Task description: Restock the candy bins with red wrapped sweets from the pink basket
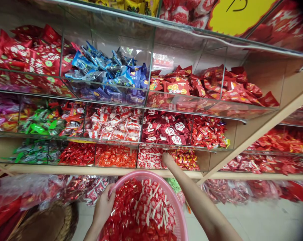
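My left hand (105, 204) is closed on the left rim of a round pink plastic basket (182, 217), with the thumb along its edge. Inside the basket lie shiny red wrapped candies (126, 197) and, on the right side, red-and-white wrapped candies (155, 204). My right arm stretches forward over the shelf's front edge. At its end, my right hand (168, 160) is at the right side of a bottom-shelf bin of red-and-white wrapped candies (148, 158). Its fingers are too small and hidden to make out.
Clear-fronted shelves (116, 139) hold bins of wrapped candies, with orange-red candies (116, 155) to the left. A slanted wooden post (257, 134) stands right. Bagged candies (229, 190) lie under the shelf. A woven basket (66, 221) is on the floor at lower left.
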Tool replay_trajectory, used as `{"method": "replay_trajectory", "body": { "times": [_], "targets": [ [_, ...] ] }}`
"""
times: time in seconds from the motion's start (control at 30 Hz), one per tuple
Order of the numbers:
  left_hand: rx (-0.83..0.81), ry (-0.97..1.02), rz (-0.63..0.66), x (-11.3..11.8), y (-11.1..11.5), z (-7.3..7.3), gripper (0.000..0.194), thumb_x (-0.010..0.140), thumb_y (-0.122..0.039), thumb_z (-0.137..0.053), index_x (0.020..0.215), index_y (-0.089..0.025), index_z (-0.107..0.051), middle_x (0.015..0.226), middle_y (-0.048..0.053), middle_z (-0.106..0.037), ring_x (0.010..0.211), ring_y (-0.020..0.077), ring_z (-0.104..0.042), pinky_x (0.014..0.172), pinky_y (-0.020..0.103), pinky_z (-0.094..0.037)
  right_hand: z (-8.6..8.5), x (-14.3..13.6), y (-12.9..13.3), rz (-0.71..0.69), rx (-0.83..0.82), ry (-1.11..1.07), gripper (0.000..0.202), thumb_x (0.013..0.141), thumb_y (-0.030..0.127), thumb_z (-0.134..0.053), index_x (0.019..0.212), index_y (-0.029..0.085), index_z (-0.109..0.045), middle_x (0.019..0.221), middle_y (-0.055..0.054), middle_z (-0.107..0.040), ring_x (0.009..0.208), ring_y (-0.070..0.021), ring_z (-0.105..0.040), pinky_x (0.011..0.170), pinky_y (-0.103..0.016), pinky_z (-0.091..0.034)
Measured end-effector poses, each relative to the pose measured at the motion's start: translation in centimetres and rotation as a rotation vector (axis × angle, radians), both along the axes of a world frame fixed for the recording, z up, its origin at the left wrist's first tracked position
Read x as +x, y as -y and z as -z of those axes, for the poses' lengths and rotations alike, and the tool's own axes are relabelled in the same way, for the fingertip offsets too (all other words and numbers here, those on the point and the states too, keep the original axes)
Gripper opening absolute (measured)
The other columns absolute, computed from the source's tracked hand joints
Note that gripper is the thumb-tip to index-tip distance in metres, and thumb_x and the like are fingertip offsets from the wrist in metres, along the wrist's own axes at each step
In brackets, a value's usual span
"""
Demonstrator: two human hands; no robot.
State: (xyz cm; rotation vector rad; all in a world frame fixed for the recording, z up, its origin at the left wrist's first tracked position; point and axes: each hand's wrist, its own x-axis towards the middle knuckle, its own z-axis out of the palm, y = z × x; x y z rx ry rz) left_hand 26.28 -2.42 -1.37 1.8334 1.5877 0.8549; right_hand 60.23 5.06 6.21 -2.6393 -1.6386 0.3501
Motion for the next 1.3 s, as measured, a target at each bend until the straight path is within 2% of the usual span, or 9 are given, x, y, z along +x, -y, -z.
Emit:
{"method": "replay_trajectory", "body": {
  "times": [0.17,0.33,0.5,0.6,0.73,0.97,1.1,1.3],
  "targets": [
    [-0.017,-0.003,-0.005,0.1,0.0,-0.3,0.030,0.077,-0.037,-0.041,0.100,-0.022,-0.055,0.093,0.002,-0.069,0.074,0.0157,-0.064,0.065,0.023,-0.048,0.2,0.2,0.0,-0.039,-0.002,-0.054,0.037,0.062,0.007,-0.057,0.099,0.007,-0.058,0.096,-0.019,-0.062,0.089,-0.0235,-0.059,0.066,-0.025,-0.044],
    [-0.024,-0.019,0.023,0.1,0.0,-0.3,0.030,0.080,-0.038,-0.038,0.101,-0.022,-0.052,0.095,0.003,-0.067,0.077,0.0162,-0.063,0.068,0.025,-0.048,-0.2,1.2,-0.1,-0.103,0.042,-0.108,0.030,0.068,0.017,-0.054,0.097,0.008,-0.058,0.089,-0.013,-0.063,0.079,-0.0184,-0.059,0.060,-0.021,-0.041],
    [-0.032,-0.028,0.016,0.0,0.1,-0.1,0.031,0.080,-0.039,-0.038,0.103,-0.023,-0.051,0.093,0.002,-0.067,0.066,0.0151,-0.063,0.063,0.025,-0.048,-0.8,1.9,0.4,-0.191,0.106,-0.088,0.031,0.072,0.017,-0.052,0.102,0.008,-0.054,0.098,-0.015,-0.059,0.087,-0.0200,-0.055,0.066,-0.023,-0.039],
    [-0.033,-0.027,0.023,0.0,0.1,-0.3,0.032,0.080,-0.040,-0.037,0.103,-0.022,-0.051,0.095,0.003,-0.067,0.071,0.0155,-0.063,0.066,0.025,-0.048,-0.9,1.8,0.8,-0.275,0.094,-0.099,0.032,0.071,0.015,-0.054,0.102,0.011,-0.053,0.100,-0.015,-0.058,0.089,-0.0202,-0.053,0.069,-0.024,-0.038],
    [-0.045,-0.034,0.024,0.0,0.0,-0.3,0.032,0.080,-0.040,-0.037,0.103,-0.022,-0.052,0.096,0.004,-0.067,0.075,0.0155,-0.063,0.068,0.025,-0.047,-0.4,1.6,1.1,-0.361,0.056,-0.143,0.031,0.070,0.011,-0.054,0.101,0.013,-0.055,0.094,-0.011,-0.060,0.084,-0.0178,-0.055,0.070,-0.024,-0.038],
    [-0.029,-0.048,0.011,-0.1,-0.2,0.5,0.033,0.079,-0.038,-0.038,0.104,-0.021,-0.052,0.096,0.004,-0.067,0.076,0.0154,-0.064,0.067,0.024,-0.047,0.2,2.3,0.3,-0.334,0.010,-0.183,0.050,0.065,0.023,-0.065,0.112,0.013,-0.052,0.102,-0.012,-0.058,0.090,-0.0205,-0.054,0.074,-0.026,-0.040],
    [-0.032,-0.052,0.014,0.0,0.0,0.3,0.034,0.080,-0.040,-0.037,0.105,-0.021,-0.051,0.091,0.003,-0.067,0.059,0.0125,-0.060,0.061,0.023,-0.047,0.6,2.5,-0.4,-0.318,-0.039,-0.205,0.046,0.062,0.024,-0.067,0.105,0.013,-0.056,0.096,-0.011,-0.060,0.081,-0.0192,-0.056,0.067,-0.024,-0.042],
    [-0.025,-0.045,0.016,0.1,0.1,-0.2,0.032,0.080,-0.039,-0.037,0.103,-0.022,-0.051,0.089,0.003,-0.067,0.065,0.0141,-0.061,0.063,0.024,-0.046,0.4,2.1,-0.2,-0.323,-0.025,-0.189,0.034,0.066,0.021,-0.062,0.098,0.012,-0.058,0.087,-0.011,-0.061,0.072,-0.0172,-0.055,0.060,-0.023,-0.039]
  ]
}}
